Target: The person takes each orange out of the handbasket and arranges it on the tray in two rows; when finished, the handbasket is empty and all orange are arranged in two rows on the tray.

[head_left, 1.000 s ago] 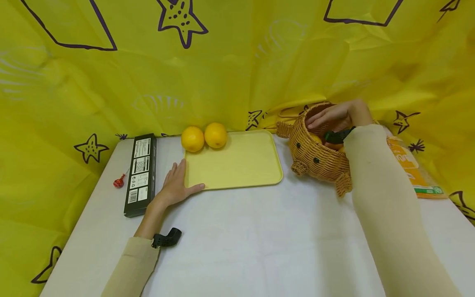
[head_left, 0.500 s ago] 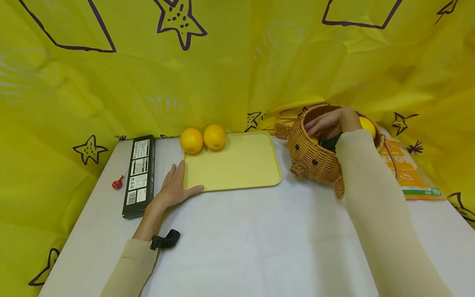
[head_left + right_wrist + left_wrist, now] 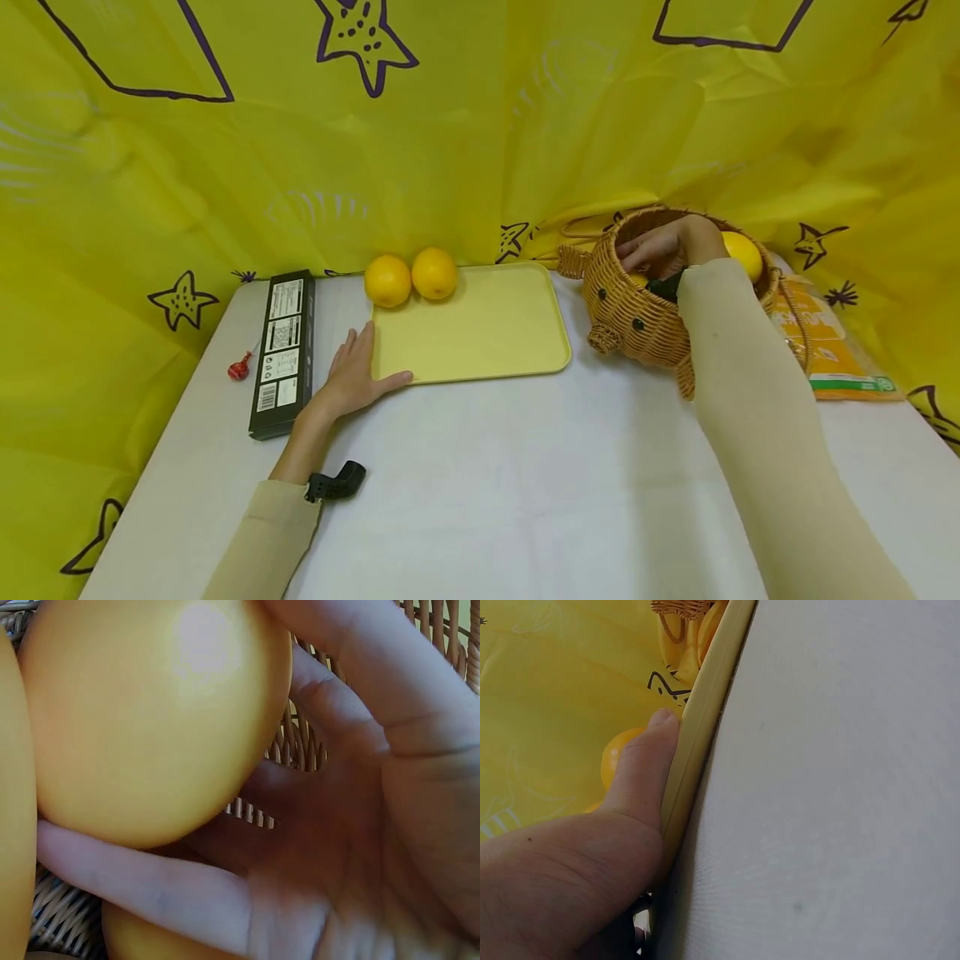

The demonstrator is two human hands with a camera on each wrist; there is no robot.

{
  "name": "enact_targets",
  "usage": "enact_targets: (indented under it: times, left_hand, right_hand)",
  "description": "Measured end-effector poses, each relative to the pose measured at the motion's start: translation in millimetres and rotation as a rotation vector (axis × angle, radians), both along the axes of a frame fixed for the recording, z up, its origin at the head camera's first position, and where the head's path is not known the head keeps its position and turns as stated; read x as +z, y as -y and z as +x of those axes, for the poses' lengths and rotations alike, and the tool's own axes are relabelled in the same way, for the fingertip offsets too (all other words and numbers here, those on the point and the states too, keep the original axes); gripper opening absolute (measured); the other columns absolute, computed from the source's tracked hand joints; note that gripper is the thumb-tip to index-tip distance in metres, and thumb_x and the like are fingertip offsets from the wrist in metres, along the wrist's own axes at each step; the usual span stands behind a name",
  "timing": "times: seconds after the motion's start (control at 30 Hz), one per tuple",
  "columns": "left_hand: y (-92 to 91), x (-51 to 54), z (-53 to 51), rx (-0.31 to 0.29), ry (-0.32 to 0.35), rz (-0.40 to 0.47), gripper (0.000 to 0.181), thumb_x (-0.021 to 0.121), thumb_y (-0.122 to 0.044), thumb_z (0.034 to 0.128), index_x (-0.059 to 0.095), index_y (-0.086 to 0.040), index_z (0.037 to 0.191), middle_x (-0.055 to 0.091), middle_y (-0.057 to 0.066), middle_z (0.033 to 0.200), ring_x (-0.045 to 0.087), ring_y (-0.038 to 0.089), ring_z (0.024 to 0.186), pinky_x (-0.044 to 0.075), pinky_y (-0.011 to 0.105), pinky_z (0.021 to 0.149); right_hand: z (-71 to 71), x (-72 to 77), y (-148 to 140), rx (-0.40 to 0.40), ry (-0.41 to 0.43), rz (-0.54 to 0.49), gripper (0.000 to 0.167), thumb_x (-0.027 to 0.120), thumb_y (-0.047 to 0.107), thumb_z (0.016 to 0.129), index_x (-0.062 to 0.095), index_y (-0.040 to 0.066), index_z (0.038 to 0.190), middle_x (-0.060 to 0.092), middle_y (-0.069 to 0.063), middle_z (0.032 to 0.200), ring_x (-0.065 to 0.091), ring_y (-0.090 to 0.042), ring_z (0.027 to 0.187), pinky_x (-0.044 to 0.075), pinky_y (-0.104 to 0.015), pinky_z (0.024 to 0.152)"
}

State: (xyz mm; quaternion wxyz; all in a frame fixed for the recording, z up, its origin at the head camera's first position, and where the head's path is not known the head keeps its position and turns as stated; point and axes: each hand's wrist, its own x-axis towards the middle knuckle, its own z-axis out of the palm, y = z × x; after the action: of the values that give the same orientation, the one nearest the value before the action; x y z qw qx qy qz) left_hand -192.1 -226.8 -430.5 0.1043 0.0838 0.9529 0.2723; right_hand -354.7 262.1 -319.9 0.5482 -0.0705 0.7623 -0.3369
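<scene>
My left hand (image 3: 348, 383) rests at the near left corner of the pale yellow tray (image 3: 480, 350), fingers along its left side and thumb along its front edge. Two oranges, one (image 3: 388, 282) over the back left corner and another (image 3: 435, 274) beside it, sit at the tray's back. On the right, my right hand (image 3: 671, 246) reaches into a pig-faced wicker basket (image 3: 645, 329). In the right wrist view its thumb and fingers curl round a smooth yellow-orange fruit (image 3: 154, 720). More fruit (image 3: 11, 810) lies against it; the basket's bottom is mostly hidden.
A long black box (image 3: 283, 354) lies left of the tray, with a red-wrapped lollipop (image 3: 239, 367) beside it. An orange packet (image 3: 832, 342) lies right of the basket. A yellow patterned curtain (image 3: 480, 125) hangs behind the white table (image 3: 525, 483).
My right hand has moved slightly left and deeper into the basket, uncovering a yellow fruit at the basket's right side. The left hand, tray and oranges have stayed in place.
</scene>
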Motion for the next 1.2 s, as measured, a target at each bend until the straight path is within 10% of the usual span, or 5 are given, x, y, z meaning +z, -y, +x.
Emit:
enact_targets:
  times: [0.17,0.37,0.57,0.83,1.2]
  left_hand:
    - [-4.9,-2.8,1.6,-0.001,0.006,0.009,0.115,0.066,-0.056,0.0842,-0.004,0.0,0.155,-0.001,0.023,0.163,-0.007,0.044,0.15,-0.002,0.059,0.121]
    - [-8.5,-0.6,0.0,-0.015,0.002,0.017,0.114,0.066,-0.056,0.0847,-0.004,0.002,0.154,-0.001,0.023,0.162,-0.007,0.044,0.15,-0.001,0.06,0.121]
    - [-4.9,2.8,-0.8,-0.01,0.005,0.002,0.115,0.065,-0.055,0.085,-0.006,0.002,0.154,-0.002,0.024,0.162,-0.007,0.045,0.149,-0.002,0.061,0.12]
    - [-2.5,1.3,-4.0,-0.014,0.002,0.003,0.116,0.064,-0.058,0.0848,-0.007,0.002,0.154,-0.001,0.026,0.161,-0.007,0.047,0.148,-0.002,0.062,0.119]
    - [0.6,-1.5,-0.6,-0.017,0.0,0.006,0.115,0.064,-0.058,0.0849,-0.006,0.002,0.154,-0.001,0.026,0.162,-0.007,0.047,0.149,-0.002,0.062,0.119]
  right_hand:
    - [1.9,7.3,-4,0.022,-0.027,0.039,0.086,0.048,0.03,0.102,-0.017,0.006,0.153,-0.014,-0.024,0.161,0.008,-0.04,0.15,0.024,-0.045,0.121]
    - [5.7,42.7,-11,0.151,-0.146,0.191,0.078,0.051,0.041,0.099,0.009,0.011,0.156,-0.002,-0.022,0.161,0.017,-0.034,0.138,0.042,-0.028,0.086]
    - [15.8,72.6,-13,0.187,-0.112,0.207,0.058,0.053,0.041,0.098,0.029,0.018,0.146,0.021,-0.015,0.148,0.048,-0.018,0.097,0.047,-0.025,0.069]
    - [45.0,96.4,-28,0.104,-0.336,-0.016,0.055,0.049,0.027,0.102,0.023,0.017,0.15,0.011,-0.013,0.158,0.052,-0.021,0.123,0.054,-0.047,0.095]
    - [76.8,87.2,-12,-0.051,-0.699,-0.392,0.048,0.042,0.009,0.103,0.031,0.019,0.149,0.034,-0.001,0.143,0.069,-0.019,0.101,0.06,-0.036,0.082]
